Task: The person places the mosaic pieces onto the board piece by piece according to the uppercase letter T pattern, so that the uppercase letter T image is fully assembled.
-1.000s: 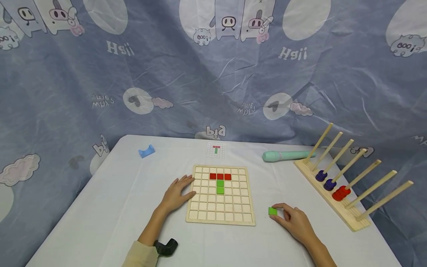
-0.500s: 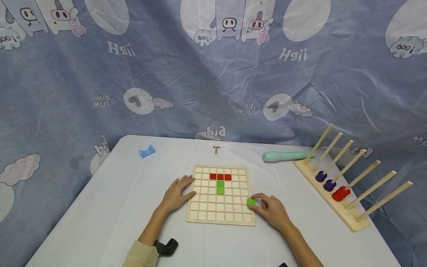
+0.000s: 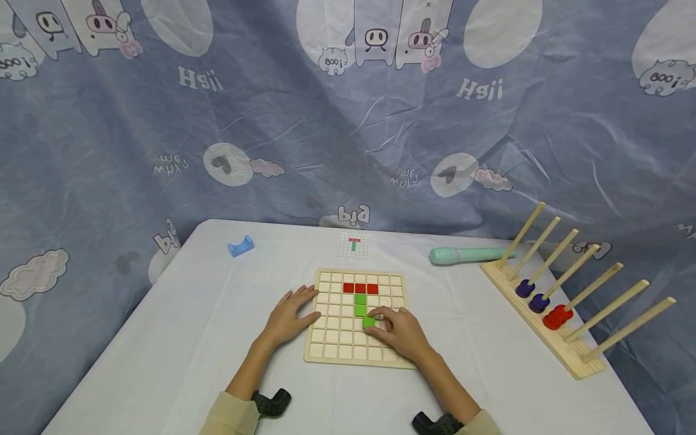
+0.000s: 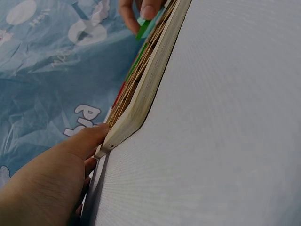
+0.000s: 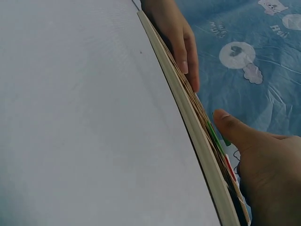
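Note:
A wooden grid board (image 3: 331,351) lies in the middle of the white table, with three red tiles (image 3: 360,288) in a row and two green tiles (image 3: 360,304) below the middle one. My right hand (image 3: 403,333) pinches a green square tile (image 3: 368,322) between thumb and finger, close over the board just right of and below the lower green tile. In the left wrist view this tile (image 4: 142,30) shows above the board surface. My left hand (image 3: 287,315) rests at the board's left edge with fingers spread, its fingertips on the rim.
Behind the board lies a small printed card (image 3: 353,246) with a red and green T pattern. At the right stands a wooden peg rack (image 3: 544,320) with purple and red rings, near a mint-green microphone-shaped object (image 3: 467,255). A blue curved piece (image 3: 241,246) lies back left.
My right hand has carried the green tile leftward from the table right of the board to over the middle of the grid. The left hand has stayed at the board's edge.

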A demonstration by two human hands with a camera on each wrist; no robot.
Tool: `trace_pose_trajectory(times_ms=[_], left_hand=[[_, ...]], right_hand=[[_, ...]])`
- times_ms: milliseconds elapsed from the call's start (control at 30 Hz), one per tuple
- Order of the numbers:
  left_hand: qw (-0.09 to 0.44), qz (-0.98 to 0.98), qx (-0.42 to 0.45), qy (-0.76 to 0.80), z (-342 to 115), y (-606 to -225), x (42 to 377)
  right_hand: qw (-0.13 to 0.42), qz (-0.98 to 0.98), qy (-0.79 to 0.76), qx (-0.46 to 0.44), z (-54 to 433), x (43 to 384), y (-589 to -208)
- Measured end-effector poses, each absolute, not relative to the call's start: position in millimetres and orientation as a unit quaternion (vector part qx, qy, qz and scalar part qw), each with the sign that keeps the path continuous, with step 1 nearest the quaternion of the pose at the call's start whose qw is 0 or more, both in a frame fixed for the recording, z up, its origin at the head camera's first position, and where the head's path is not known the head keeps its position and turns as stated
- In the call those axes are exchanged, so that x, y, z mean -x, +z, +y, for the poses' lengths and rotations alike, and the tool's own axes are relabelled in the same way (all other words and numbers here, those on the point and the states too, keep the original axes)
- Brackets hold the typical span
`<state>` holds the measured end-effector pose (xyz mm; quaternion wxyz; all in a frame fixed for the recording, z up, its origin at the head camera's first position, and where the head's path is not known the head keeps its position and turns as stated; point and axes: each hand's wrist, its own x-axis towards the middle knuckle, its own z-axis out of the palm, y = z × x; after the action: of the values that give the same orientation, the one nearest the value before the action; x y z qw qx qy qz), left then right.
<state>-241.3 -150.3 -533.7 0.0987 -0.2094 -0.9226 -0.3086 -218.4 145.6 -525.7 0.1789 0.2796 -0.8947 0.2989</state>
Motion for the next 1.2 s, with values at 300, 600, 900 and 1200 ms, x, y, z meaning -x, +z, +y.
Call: trace_pose_trajectory(times_ms=[300, 600, 900, 1200], left_hand=[[0.090, -0.923, 0.207, -0.311, -149.8, -533.7, 239.7], [0.095, -0.923, 0.206, -0.311, -151.0, -534.8, 239.4], [0.093, -0.922, 0.209, -0.312, -150.7, -534.3, 238.1], [0.093, -0.923, 0.209, -0.309, -150.0, -535.2, 239.4]], right_hand=[[0.171, -0.897, 0.293, -0.284, 130.4, 220.9, -525.3], [0.169, -0.896, 0.290, -0.291, 129.4, 220.6, -524.5], [0.162, -0.898, 0.289, -0.288, 129.4, 218.7, -524.1], [0.175, -0.898, 0.284, -0.287, 130.4, 217.5, -522.4]])
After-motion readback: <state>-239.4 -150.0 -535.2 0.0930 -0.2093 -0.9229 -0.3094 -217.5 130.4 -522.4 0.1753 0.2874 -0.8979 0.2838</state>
